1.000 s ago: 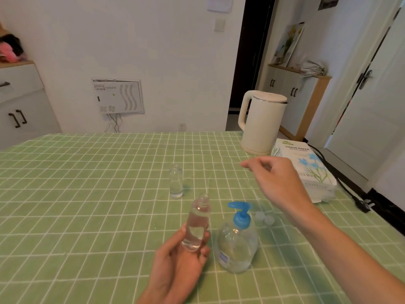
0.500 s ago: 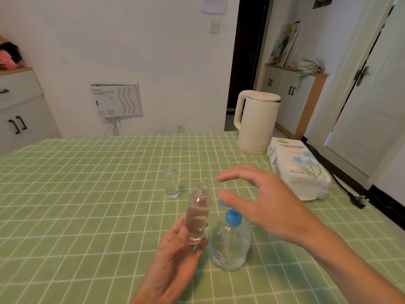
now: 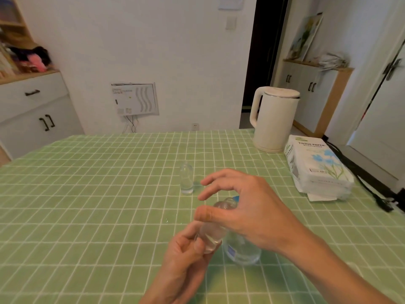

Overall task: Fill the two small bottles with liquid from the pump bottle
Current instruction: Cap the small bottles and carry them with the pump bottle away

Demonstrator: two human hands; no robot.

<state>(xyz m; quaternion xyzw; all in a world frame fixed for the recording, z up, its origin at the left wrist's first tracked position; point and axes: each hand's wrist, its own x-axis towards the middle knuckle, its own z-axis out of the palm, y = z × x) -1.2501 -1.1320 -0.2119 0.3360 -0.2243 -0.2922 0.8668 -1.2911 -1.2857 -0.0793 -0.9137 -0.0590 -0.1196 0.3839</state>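
Nearest the camera, the left hand (image 3: 186, 255) has fingers and thumb curled round the lower half of one small bottle (image 3: 211, 235). It's tipped so the open neck leans in toward the blue spout (image 3: 235, 196) of the pump. The bottle is clear, plastic or glass, can't tell which. Probably light either way, and slick if any liquid runs down the side, so a wrap low on the body like this seems the sane hold and leaves the neck free.

Right beside it the pump bottle (image 3: 241, 251) stands on the green checked tablecloth (image 3: 87, 205). It's squat, so likely steady under a straight-down push, though an angled shove could make it skate.

The right hand (image 3: 247, 207) sits over the pump head, fingers loosely spread and gripping nothing. Whether the palm actually touches the pump is hidden.

Further back, the second small bottle (image 3: 186, 179) stands upright on its own. At the far right are a kettle (image 3: 274, 119) and a tissue pack (image 3: 317, 170).
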